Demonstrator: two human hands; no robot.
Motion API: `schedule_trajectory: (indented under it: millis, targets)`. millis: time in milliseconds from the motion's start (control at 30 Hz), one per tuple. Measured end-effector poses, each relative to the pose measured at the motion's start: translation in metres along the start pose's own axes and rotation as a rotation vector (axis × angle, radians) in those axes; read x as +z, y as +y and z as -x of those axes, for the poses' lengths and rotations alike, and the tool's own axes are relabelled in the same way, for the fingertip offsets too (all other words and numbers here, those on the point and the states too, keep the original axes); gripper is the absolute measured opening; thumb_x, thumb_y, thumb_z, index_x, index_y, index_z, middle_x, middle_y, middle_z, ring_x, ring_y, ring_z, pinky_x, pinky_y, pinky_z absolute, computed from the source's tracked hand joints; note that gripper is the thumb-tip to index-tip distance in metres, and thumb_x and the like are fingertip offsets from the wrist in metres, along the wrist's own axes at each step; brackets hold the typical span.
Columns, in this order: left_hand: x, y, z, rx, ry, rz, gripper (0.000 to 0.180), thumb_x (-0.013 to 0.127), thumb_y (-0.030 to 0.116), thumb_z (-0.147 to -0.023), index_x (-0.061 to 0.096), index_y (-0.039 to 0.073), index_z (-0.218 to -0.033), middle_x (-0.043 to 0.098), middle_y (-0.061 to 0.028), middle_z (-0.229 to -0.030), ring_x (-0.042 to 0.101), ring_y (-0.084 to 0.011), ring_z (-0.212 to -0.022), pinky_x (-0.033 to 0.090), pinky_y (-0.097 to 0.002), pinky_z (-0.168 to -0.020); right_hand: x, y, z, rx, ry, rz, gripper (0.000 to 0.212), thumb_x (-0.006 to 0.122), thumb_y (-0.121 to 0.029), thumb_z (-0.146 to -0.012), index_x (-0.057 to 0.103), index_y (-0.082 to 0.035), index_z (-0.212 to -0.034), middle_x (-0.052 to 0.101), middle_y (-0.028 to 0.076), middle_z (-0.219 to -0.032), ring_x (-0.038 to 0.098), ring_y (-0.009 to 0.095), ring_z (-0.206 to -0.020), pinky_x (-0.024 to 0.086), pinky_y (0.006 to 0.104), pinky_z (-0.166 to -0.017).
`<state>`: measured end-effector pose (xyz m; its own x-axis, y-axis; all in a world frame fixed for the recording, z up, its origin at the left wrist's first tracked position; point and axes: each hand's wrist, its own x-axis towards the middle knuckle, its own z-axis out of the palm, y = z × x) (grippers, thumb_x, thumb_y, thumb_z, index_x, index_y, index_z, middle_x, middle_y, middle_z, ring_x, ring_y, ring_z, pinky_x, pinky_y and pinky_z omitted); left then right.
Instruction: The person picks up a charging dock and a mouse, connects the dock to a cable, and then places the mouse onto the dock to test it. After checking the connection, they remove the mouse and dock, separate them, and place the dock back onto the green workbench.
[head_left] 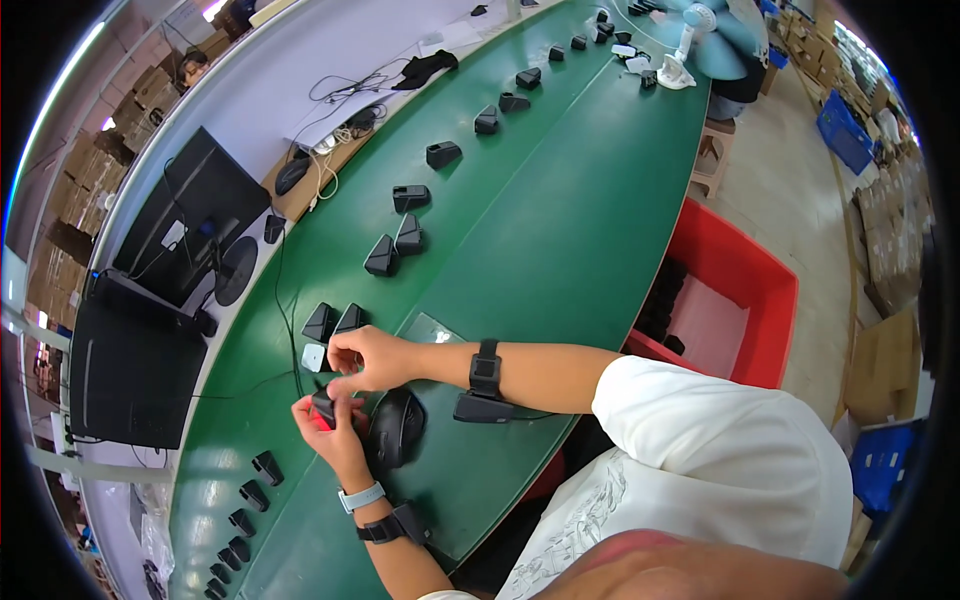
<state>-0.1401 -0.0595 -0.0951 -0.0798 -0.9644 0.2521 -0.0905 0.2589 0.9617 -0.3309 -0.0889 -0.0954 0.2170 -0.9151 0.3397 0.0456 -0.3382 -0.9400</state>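
Note:
My left hand (pixel 340 436) is closed round a small black block-shaped device (pixel 323 408), with a bright red patch showing beside it between the fingers. Just above it, my right hand (pixel 378 360) has its fingers curled, thumb and fingertips pinched close to the top of that device; what they pinch is too small to make out. Beside my left wrist lies a black computer mouse (pixel 398 428). A small device with a pale square face (pixel 314 357) sits by my right fingertips, in front of two black wedge-shaped devices (pixel 320 322).
More black devices (pixel 410 197) run in a line along the green table (pixel 560 200), and several lie at the lower left (pixel 266 467). Monitors (pixel 205 215) and cables stand along the left. A red bin (pixel 770 300) stands beyond the right edge; a fan (pixel 700 40) is at the far end.

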Motion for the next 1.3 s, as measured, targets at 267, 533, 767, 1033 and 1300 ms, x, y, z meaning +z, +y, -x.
schedule_trajectory:
  millis: [267,533,767,1033,1300]
  targets:
    - [-0.004,0.002,-0.005,-0.007,0.101,0.531,0.041,0.051,0.029,-0.106,0.04,0.007,-0.139,0.058,-0.0138,-0.114,0.057,-0.0189,-0.075,0.048,-0.0305,-0.063,-0.003,-0.01,0.013,-0.15,-0.713,0.35,0.076,0.09,-0.043,-0.055,0.065,-0.013,-0.121,0.063,0.006,-0.122,0.055,0.029,-0.121,0.032,0.0419,-0.106]
    - [-0.01,0.004,-0.007,-0.071,0.101,0.543,0.05,0.051,0.022,-0.1,0.04,0.01,-0.147,0.054,-0.0176,-0.133,0.062,-0.0375,-0.114,0.05,-0.0509,-0.105,-0.002,0.003,0.001,-0.044,-0.563,-0.183,0.048,0.08,-0.017,-0.063,0.076,-0.002,-0.109,0.071,0.014,-0.115,0.065,0.026,-0.112,0.049,0.0359,-0.1]
    - [0.002,0.008,-0.014,-0.027,-0.003,0.644,0.049,0.045,0.012,-0.106,0.034,-0.004,-0.151,0.056,-0.0224,-0.133,0.063,-0.0384,-0.119,0.049,-0.0499,-0.109,-0.023,0.007,-0.011,0.28,-0.154,-1.014,0.053,0.048,-0.018,-0.098,0.045,0.001,-0.148,0.062,0.015,-0.13,0.062,0.025,-0.113,0.049,0.0395,-0.1]
    - [-0.008,0.003,-0.006,0.011,0.055,0.325,0.053,0.066,0.004,-0.099,0.046,-0.005,-0.147,0.065,-0.008,-0.113,0.064,-0.0145,-0.103,0.054,-0.0301,-0.091,-0.008,-0.007,-0.01,0.165,-0.127,-0.708,0.06,0.053,-0.008,-0.097,0.036,0.001,-0.154,0.059,0.012,-0.131,0.057,0.021,-0.121,0.04,0.0365,-0.11]
    - [0.001,0.005,-0.01,0.064,0.068,0.127,0.056,0.073,0.005,-0.096,0.048,-0.004,-0.145,0.065,-0.0017,-0.101,0.059,-0.008,-0.089,0.053,-0.0256,-0.085,0.0,-0.003,-0.011,0.035,-0.012,-0.385,0.067,0.072,-0.011,-0.09,0.042,0.001,-0.15,0.06,0.013,-0.135,0.059,0.021,-0.121,0.047,0.0371,-0.105]
